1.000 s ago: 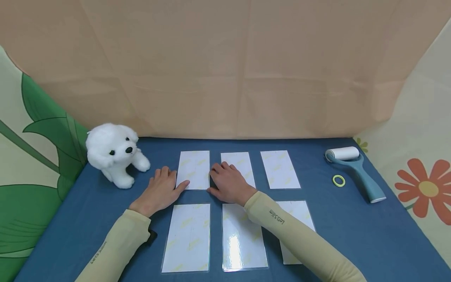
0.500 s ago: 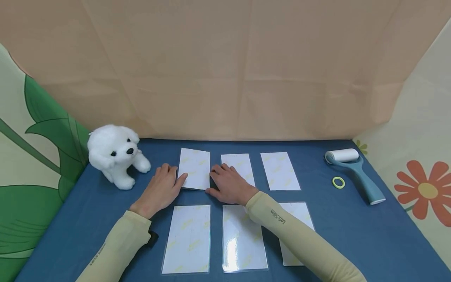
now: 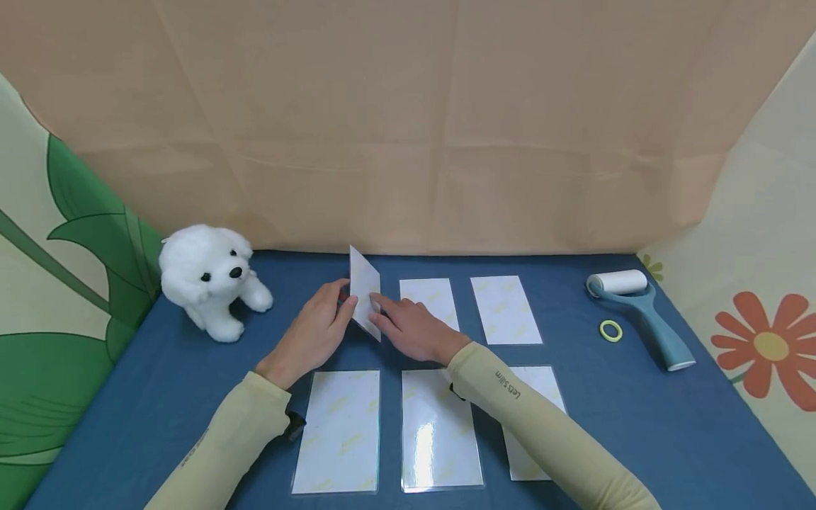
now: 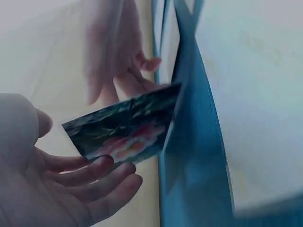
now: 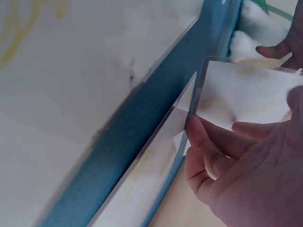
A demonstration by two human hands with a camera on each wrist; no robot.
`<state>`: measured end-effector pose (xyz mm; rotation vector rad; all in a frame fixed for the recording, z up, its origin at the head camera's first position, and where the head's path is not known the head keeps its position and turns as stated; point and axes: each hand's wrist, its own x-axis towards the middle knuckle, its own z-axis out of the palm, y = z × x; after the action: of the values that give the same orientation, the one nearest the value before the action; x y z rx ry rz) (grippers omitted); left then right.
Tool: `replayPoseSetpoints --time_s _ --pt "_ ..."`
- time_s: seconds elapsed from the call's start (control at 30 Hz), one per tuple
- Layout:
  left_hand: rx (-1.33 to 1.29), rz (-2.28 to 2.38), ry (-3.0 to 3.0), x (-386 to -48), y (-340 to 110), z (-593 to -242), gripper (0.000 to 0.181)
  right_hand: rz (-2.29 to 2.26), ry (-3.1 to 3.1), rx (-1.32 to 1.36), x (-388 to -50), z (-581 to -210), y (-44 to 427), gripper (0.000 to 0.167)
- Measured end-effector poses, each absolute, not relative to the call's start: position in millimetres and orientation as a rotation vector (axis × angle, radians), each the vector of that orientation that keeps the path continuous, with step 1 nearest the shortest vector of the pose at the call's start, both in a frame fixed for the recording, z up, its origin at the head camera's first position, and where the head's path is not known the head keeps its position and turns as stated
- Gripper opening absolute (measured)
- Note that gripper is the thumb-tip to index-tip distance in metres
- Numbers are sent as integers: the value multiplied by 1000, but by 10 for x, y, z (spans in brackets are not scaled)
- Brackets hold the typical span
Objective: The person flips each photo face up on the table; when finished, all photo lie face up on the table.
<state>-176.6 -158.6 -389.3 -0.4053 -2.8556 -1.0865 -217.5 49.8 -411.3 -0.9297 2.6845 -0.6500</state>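
Note:
A laminated card (image 3: 364, 287) stands tilted up on edge behind the front row, its white back towards the head camera. In the left wrist view its other side shows a pink flower picture (image 4: 132, 139). My left hand (image 3: 309, 333) holds the card by its left edge, thumb at the white side and fingers (image 4: 104, 165) against the picture. From the other side my right hand (image 3: 417, 331) touches the white face near the right edge with its fingers. In the right wrist view, bent fingers (image 5: 201, 135) lie beside the card's corner; their exact contact is hard to tell.
Several more white-backed cards lie flat, with a back-row card (image 3: 508, 310) and a front-row card (image 3: 341, 432) among them. A white plush dog (image 3: 204, 280) sits at left. A lint roller (image 3: 656, 319) and a yellow-green ring (image 3: 610, 331) lie right on the blue tablecloth (image 3: 637, 439).
The back-left card, flat one second ago, has been raised from its left side to stand nearly upright. My left hand has moved right and up with it; the right hand has shifted slightly.

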Motion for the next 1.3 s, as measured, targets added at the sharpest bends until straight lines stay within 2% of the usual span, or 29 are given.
replayPoseSetpoints --time_s 0.47,0.57,0.73,0.83,1.1,1.3 --pt "-584 -1260 -2874 -1781 -1415 -4041 69 -1242 2403 -663 -2170 -4032 598 73" --pt "-598 -1192 -2889 -1780 -1403 -4060 68 -1348 2377 -605 -2169 -4013 606 69" --pt "-547 -1104 -2894 -1752 -1413 -4064 62 -1545 2336 -552 -2146 -3984 620 50" --pt "-498 -1062 -2894 -1731 -1436 -4052 60 -1665 2304 -501 -2110 -3961 639 45" --pt "-355 -1095 -2905 -1681 -1491 -4016 81 -1777 2378 -351 -2012 -3915 660 61" --pt "-400 -1194 -2842 -1631 -1512 -3976 81 -1928 2288 -405 -1956 -3902 649 74"
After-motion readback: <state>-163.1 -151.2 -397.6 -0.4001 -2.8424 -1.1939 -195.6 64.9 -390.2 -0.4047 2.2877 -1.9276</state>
